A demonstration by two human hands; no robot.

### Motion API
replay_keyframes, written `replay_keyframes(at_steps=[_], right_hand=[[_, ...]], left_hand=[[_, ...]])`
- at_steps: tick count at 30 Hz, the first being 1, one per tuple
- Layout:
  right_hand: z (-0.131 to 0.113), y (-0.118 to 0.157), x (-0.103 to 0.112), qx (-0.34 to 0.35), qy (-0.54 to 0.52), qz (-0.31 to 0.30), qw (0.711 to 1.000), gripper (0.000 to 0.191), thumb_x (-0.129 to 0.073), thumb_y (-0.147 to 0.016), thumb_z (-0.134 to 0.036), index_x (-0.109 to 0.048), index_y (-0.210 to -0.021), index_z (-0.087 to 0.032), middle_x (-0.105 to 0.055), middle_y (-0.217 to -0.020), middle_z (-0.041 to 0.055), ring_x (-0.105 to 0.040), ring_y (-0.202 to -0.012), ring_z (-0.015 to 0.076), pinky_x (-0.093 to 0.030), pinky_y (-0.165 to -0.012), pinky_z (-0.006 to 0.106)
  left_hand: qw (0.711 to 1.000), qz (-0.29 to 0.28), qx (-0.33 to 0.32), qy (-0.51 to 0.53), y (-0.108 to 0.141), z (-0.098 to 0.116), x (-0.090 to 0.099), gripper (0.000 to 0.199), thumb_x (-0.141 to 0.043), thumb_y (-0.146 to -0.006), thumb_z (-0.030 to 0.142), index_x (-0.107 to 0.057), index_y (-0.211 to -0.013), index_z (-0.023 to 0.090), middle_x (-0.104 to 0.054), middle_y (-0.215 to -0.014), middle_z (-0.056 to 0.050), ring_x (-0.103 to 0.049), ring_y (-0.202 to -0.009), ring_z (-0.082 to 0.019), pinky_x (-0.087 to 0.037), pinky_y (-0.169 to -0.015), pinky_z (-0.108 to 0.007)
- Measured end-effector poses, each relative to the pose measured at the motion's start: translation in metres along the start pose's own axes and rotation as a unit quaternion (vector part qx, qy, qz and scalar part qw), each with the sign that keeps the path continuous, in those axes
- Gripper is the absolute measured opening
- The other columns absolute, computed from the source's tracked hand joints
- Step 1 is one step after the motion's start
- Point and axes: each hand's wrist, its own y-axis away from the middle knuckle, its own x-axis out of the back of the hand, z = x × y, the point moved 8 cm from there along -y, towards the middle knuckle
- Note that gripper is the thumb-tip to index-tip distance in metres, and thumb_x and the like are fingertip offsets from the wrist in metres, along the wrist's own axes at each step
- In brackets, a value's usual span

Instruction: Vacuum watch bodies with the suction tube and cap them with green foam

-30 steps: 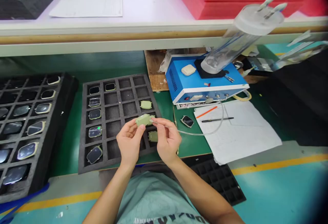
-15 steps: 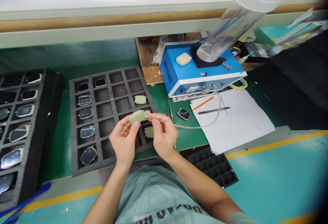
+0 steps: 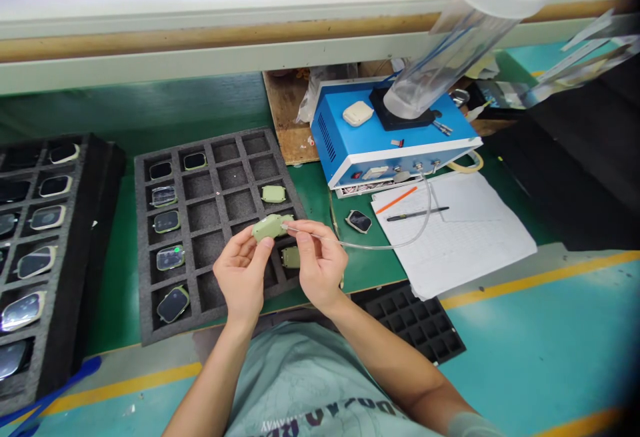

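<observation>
My left hand (image 3: 243, 270) is closed on a green watch case (image 3: 267, 227), its thumb on the near edge. Pinched in my right hand (image 3: 323, 265) is the end of a clear thin tube (image 3: 370, 247), which meets the right side of the case. The tube curves back to the front of a blue box (image 3: 395, 143). Below and behind my hands lies a grey foam tray (image 3: 204, 213) with watch units in its left column and green cases at its right. Just right of my right hand, a watch with a dark screen (image 3: 359, 221) lies on the green mat.
A second foam tray (image 3: 75, 250) of watches stands at the left. Right of the box are papers (image 3: 460, 237) with a black pen (image 3: 417, 215) and an orange strip (image 3: 396, 199). A clear cylinder (image 3: 430, 67) rises from the box under a shelf edge (image 3: 150, 63).
The view has shifted very slightly. My hands keep the same hold on the case and the tube.
</observation>
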Motion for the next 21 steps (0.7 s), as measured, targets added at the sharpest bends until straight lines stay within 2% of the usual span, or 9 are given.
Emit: replay_keyframes(at_steps=[8, 21], right_hand=[[0.0024, 0.001, -0.0003, -0.004, -0.013, -0.007, 1.0, 0.016, -0.057, -0.103, -0.02, -0.071, -0.11, -0.025, -0.072, -0.107, 0.0062, -0.072, -0.102, 0.0201, -0.064, -0.09, 0.039], [0.0025, -0.0003, -0.0029, -0.01, -0.019, -0.006, 1.0, 0.016, -0.056, -0.103, -0.021, -0.071, -0.108, -0.023, -0.072, -0.107, 0.0067, -0.072, -0.101, 0.0187, -0.063, -0.089, 0.035]], left_hand=[[1.0, -0.01, -0.008, 0.001, 0.0002, 0.0021, 0.0006, 0.028, -0.086, -0.076, 0.017, -0.078, -0.103, 0.02, -0.08, -0.101, -0.006, -0.077, -0.09, -0.015, -0.061, -0.085, -0.022], [1.0, -0.001, -0.004, -0.016, -0.0009, 0.003, 0.0029, 0.03, -0.088, -0.073, 0.021, -0.078, -0.101, 0.018, -0.081, -0.1, -0.007, -0.077, -0.089, -0.017, -0.062, -0.084, -0.024]])
